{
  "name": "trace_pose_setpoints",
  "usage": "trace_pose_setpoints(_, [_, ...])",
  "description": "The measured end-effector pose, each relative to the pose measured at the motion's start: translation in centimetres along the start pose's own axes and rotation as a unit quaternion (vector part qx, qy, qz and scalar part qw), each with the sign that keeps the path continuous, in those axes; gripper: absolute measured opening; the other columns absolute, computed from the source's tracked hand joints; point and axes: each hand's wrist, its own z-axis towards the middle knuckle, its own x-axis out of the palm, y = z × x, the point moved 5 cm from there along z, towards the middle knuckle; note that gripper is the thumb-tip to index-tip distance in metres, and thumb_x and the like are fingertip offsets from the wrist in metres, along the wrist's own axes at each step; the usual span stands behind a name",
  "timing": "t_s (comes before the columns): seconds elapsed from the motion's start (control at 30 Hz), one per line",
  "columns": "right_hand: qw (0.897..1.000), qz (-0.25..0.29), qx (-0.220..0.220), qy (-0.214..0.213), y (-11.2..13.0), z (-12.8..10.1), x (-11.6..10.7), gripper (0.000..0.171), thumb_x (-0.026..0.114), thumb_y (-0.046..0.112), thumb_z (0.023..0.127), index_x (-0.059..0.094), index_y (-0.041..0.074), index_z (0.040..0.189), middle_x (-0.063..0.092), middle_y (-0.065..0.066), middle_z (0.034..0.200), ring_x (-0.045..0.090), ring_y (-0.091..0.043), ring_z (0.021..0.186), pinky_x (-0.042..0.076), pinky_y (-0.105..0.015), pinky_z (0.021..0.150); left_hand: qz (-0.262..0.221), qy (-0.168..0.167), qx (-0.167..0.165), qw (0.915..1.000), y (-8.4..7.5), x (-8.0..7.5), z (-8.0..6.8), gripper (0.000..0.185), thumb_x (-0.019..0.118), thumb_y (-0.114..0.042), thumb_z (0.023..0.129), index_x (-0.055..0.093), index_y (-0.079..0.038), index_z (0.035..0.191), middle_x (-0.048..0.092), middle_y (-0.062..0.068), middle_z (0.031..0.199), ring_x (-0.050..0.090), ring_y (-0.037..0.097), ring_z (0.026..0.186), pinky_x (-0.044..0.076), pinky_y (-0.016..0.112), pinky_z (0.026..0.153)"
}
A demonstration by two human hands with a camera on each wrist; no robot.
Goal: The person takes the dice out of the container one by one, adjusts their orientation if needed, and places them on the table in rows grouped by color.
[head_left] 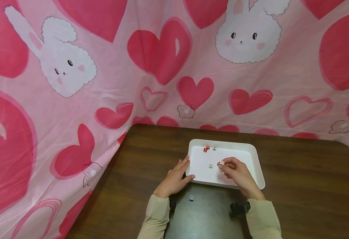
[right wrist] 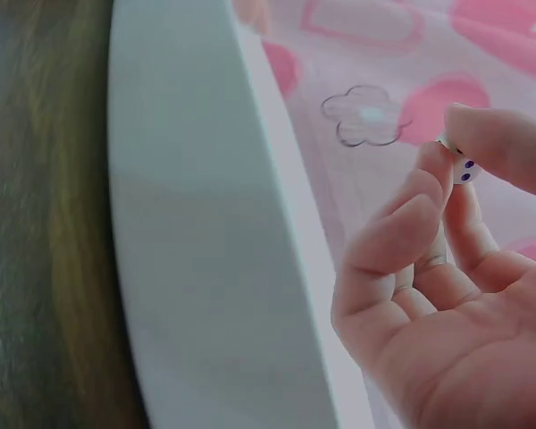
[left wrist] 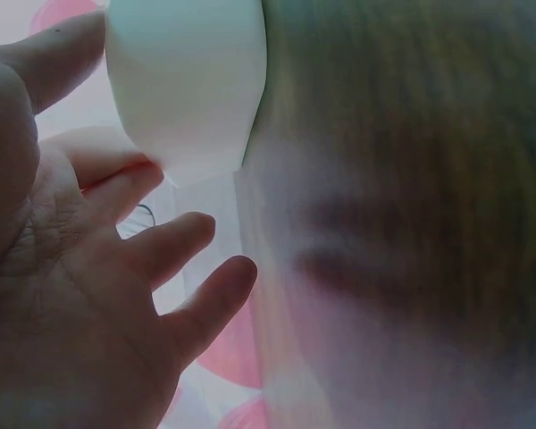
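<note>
A lone die [head_left: 191, 198] with blue pips sits on the dark wood bench [head_left: 297, 186], near the front edge between the two sleeves, outside the tray. Just up from it, the left hand [head_left: 175, 179] rests flat against the near left corner of the white tray [head_left: 253, 151]; its fingers [left wrist: 174, 241] are loose and spread, gripping nothing, with the thumb laid along the tray's front wall.

The tray is shallow, rectangular, with rounded corners. Inside, at the far left, two red dice [head_left: 206, 149] lie touching, and a small white die [head_left: 214, 148] sits just beside them. Nearer the middle lies another pale die [head_left: 211, 165], its pips greenish.

Over the tray's right half, the right hand [head_left: 237, 174] pinches a white die [head_left: 221, 163] between thumb and fingertips, raised off the tray floor. In the right wrist view that die [right wrist: 464, 170] shows dark purple pips on one white face; the rest is hidden by the fingers.
</note>
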Motion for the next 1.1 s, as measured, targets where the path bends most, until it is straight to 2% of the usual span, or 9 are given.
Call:
trace_pose_setpoints(0.17, [1.0, 0.013, -0.014, 0.002, 0.8, -0.8, 0.1, 0.036, 0.066, 0.025, 0.092, 0.054, 0.001, 0.115, 0.067, -0.011, 0.097, 0.058, -0.025, 0.083, 0.054, -0.029, 0.074, 0.018, -0.004, 0.011, 0.9998, -0.2, -0.2, -0.1, 0.059, 0.048, -0.034, 0.101, 0.029, -0.01, 0.152, 0.017, -0.002, 0.162, 0.018, 0.027, 0.15, 0.022, 0.064, 0.112])
trace_pose_setpoints(0.4, [0.999, 0.036, -0.023, 0.005, 1.4, -2.0, 0.5, 0.033, 0.067, 0.022, 0.091, 0.054, 0.001, 0.112, 0.06, -0.003, 0.089, 0.056, -0.024, 0.084, 0.053, -0.029, 0.075, 0.02, -0.01, 0.025, 0.9994, -0.4, -0.4, -0.1, 0.053, 0.044, -0.026, 0.103, 0.031, -0.006, 0.15, 0.02, 0.002, 0.162, 0.02, 0.031, 0.148, 0.026, 0.063, 0.109])
trace_pose_setpoints(0.77, [0.997, 0.068, -0.043, -0.006, 1.5, -2.9, 1.6, 0.025, 0.07, 0.012, 0.087, 0.057, 0.0, 0.104, 0.058, 0.0, 0.082, 0.055, -0.016, 0.076, 0.051, -0.026, 0.069, 0.014, -0.011, 0.025, 0.9995, -0.3, -0.4, -0.1, 0.055, 0.046, -0.026, 0.102, 0.031, -0.006, 0.151, 0.02, 0.001, 0.162, 0.02, 0.031, 0.149, 0.024, 0.064, 0.11])
trace_pose_setpoints(1.1, [0.996, 0.077, -0.039, 0.01, 1.3, -3.8, 2.6, 0.026, 0.071, 0.009, 0.085, 0.056, -0.002, 0.104, 0.057, -0.001, 0.084, 0.056, -0.012, 0.075, 0.051, -0.024, 0.07, 0.012, -0.007, 0.02, 0.9997, -0.2, -0.3, 0.0, 0.056, 0.046, -0.028, 0.102, 0.029, -0.008, 0.151, 0.018, 0.0, 0.162, 0.019, 0.029, 0.149, 0.023, 0.064, 0.111])
